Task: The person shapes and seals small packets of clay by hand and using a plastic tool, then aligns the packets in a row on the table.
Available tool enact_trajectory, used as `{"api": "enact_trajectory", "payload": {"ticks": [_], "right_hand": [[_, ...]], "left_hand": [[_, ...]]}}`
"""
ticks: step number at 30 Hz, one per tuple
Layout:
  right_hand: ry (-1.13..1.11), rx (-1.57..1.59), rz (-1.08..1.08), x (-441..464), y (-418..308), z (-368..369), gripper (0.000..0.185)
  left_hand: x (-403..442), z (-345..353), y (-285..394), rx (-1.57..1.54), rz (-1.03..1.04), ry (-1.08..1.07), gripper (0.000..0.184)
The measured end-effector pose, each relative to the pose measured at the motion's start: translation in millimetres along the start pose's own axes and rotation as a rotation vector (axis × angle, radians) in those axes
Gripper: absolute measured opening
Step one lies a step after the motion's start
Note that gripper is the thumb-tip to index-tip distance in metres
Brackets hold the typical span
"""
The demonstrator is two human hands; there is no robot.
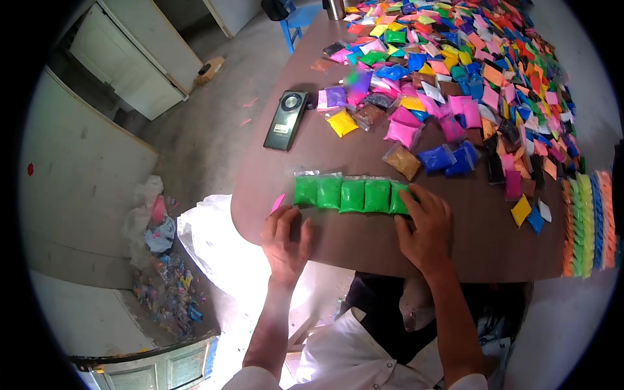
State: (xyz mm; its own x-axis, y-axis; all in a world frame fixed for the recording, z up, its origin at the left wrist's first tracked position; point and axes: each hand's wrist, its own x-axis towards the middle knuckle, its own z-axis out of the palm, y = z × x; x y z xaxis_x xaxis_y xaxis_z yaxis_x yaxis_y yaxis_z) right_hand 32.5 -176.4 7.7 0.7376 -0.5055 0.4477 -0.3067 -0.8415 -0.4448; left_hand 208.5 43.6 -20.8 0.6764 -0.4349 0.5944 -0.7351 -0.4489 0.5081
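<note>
Head view: has five green plastic pouches (353, 194) in one row on the brown tabletop (338, 244). Holds left hand (283, 246) loosely open at the row's eight o'clock; touches the three-o'clock pouch with right hand (427, 229), cannot tell if gripping. Has one phone (286, 121) toward ten-thirty, two blue pouches (437, 158) toward two.

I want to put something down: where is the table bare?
Bare patches: between the smartphone and the row of green packets; below that row, between the left hand and right hand; and along the near edge from the right hand to the multicoloured stacks. At far right, the table is crowded with heaped packets.
</note>
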Motion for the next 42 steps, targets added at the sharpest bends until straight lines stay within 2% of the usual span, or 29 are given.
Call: {"api": "enact_trajectory", "payload": {"ticks": [4,8,12,14,16,20,23,25,33,42], "right_hand": [[-0.023,0.026,-0.021,0.5,0.6,-5.7,0.047],[0.013,0.051,0.003,-2.3,5.5,-6.8,0.047],[0.118,0.213,0.145,-4.3,7.8,-10.4,0.038],[0.167,0.251,0.209,-4.6,8.9,-8.2,0.035],[0.227,0.311,0.201,-7.0,14.8,-3.6,0.028],[0.22,0.283,0.241,-7.1,11.8,-8.0,0.025],[0.273,0.31,0.209,-6.9,13.0,-11.4,0.021],[0.176,0.274,0.346,-1.9,-5.0,-37.3,0.018],[0.233,0.42,0.279,-9.6,12.7,-18.1,0.017],[0.256,0.521,0.279,-9.4,17.5,-14.4,0.016]], "left_hand": [[17.6,-4.5,25.7,0.06,0.095,-0.006,0.034],[22.5,4.3,35.4,0.007,0.167,-0.013,0.027],[15.1,12.4,30.5,-0.066,0.183,-0.008,0.022],[14.8,12.7,29.0,-0.125,0.093,0.004,0.015],[9.2,15.8,28.9,-0.246,-0.106,0.0,0.013],[6.7,21.7,24.6,-0.267,-0.201,0.03,0.022],[5.5,23.5,18.4,-0.289,-0.213,0.011,0.023],[4.8,24.0,19.1,-0.325,-0.23,-0.003,0.023],[6.3,22.7,20.2,-0.315,-0.271,-0.014,0.028],[7.4,22.9,18.4,-0.296,-0.207,-0.012,0.027]]}}
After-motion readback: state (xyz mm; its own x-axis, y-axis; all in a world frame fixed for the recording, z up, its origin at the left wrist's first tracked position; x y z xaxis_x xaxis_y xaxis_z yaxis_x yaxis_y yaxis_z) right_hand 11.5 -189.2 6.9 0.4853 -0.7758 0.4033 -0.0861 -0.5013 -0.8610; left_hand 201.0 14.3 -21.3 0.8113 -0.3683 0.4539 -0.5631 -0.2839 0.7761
